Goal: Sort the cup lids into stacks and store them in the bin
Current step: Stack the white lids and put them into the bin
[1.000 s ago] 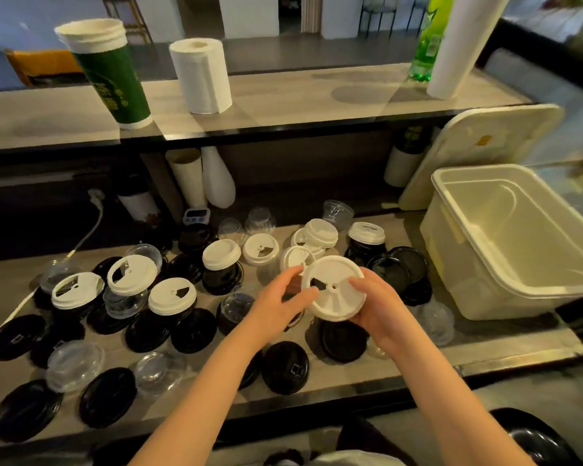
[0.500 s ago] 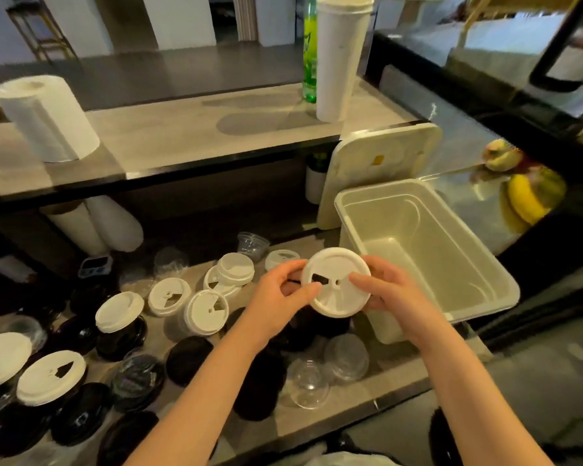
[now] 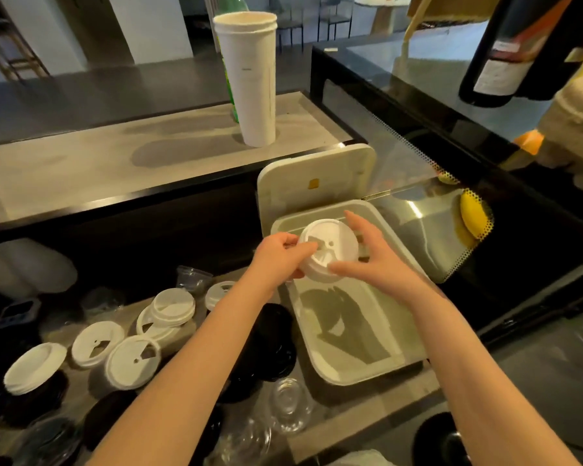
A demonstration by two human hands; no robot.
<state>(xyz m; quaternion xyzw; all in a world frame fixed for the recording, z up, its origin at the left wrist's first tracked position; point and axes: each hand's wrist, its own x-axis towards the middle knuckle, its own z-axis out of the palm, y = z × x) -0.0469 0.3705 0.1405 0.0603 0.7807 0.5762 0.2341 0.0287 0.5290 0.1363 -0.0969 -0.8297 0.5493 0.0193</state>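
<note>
A short stack of white cup lids (image 3: 329, 248) hangs above the open white bin (image 3: 327, 368), over its far end. My left hand (image 3: 278, 255) grips the stack's left edge and my right hand (image 3: 367, 255) grips its right side with fingers spread. The bin's floor shows only the shadow of my hands. More white lids (image 3: 132, 361) lie on the counter to the left, among black lids (image 3: 273, 344) and clear lids (image 3: 290, 405).
The bin's lid (image 3: 317, 176) leans upright behind it. A tall stack of white paper cups (image 3: 249, 79) stands on the raised shelf with a green bottle behind. A glass display case (image 3: 451, 213) with yellow fruit borders the bin's right side.
Both hands carried the white lids from above the counter's lid pile rightward to over the bin. My view swung right with them.
</note>
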